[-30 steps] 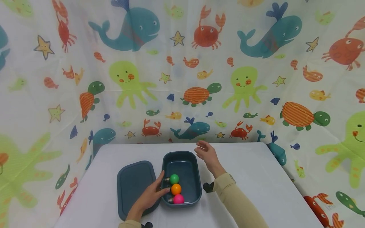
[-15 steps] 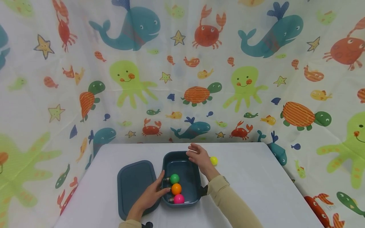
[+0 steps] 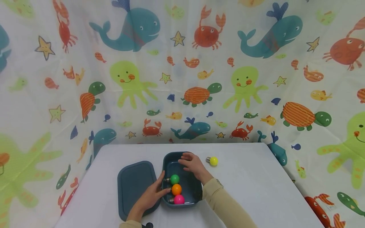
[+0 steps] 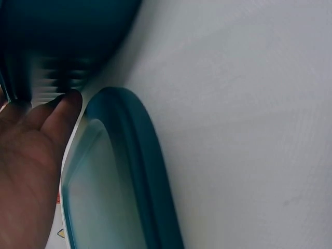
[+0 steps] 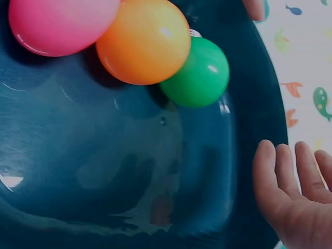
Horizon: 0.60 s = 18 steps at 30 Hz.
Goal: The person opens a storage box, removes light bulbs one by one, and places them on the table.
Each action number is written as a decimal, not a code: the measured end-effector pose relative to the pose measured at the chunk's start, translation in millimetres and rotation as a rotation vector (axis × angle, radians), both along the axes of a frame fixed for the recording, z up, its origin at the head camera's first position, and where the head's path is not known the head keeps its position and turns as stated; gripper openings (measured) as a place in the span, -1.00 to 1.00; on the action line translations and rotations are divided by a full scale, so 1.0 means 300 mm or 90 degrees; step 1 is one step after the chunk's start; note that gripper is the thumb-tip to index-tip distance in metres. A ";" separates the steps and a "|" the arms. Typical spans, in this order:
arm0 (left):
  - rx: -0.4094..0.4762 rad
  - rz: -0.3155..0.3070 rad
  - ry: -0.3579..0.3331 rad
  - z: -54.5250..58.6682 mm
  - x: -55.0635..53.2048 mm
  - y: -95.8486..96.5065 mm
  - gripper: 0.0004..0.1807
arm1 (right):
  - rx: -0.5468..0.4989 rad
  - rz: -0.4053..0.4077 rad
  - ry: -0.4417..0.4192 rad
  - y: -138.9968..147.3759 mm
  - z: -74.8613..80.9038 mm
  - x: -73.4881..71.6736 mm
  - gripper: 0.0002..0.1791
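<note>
A dark teal plastic box [image 3: 188,204] holds three light bulbs along its left side: green [image 3: 175,179], orange [image 3: 176,189] and pink [image 3: 179,199]. My left hand [image 3: 149,194] grips the box's left wall, thumb over the rim and fingers along the outside. In the left wrist view, the left hand's fingertips [image 4: 67,109] meet the ribbed outer wall. Over the box's far right part hovers my right hand [image 3: 192,164], fingers loosely bent and holding nothing. A yellow bulb [image 3: 213,161] lies on the table, right of that hand.
A matching teal lid [image 3: 134,186] lies flat left of the box, partly under the left forearm. The white table [image 3: 248,177] reaches back to a curtain [image 3: 182,104] printed with sea animals, which also hangs at both sides.
My right hand has moved left and toward me, from beside the box's far right corner to over its inside. The yellow bulb has come into view behind it. The left hand stays put.
</note>
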<state>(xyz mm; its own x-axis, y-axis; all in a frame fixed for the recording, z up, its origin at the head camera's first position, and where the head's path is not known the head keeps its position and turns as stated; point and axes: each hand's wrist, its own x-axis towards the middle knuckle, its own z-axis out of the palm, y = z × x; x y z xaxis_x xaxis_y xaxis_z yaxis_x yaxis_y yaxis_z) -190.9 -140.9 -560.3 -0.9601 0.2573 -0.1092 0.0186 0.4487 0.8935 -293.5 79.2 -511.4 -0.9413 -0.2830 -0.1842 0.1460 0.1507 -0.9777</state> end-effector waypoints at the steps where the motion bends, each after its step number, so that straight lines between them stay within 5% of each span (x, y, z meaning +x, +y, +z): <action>1: 0.001 0.000 -0.001 -0.001 0.001 0.000 -0.06 | 0.008 0.003 -0.004 -0.004 -0.002 0.003 -0.30; 18: -0.004 0.001 -0.009 0.001 -0.004 -0.002 -0.06 | 0.085 0.016 -0.028 -0.050 -0.041 0.027 -0.34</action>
<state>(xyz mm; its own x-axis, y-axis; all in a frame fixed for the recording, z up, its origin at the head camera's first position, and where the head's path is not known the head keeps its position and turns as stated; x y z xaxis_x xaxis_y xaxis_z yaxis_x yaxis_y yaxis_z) -192.0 -141.5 -560.0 -0.9590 0.2547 -0.1243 0.0052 0.4545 0.8907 -285.5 64.2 -523.7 -0.9242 -0.2767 -0.2632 0.1831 0.2836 -0.9413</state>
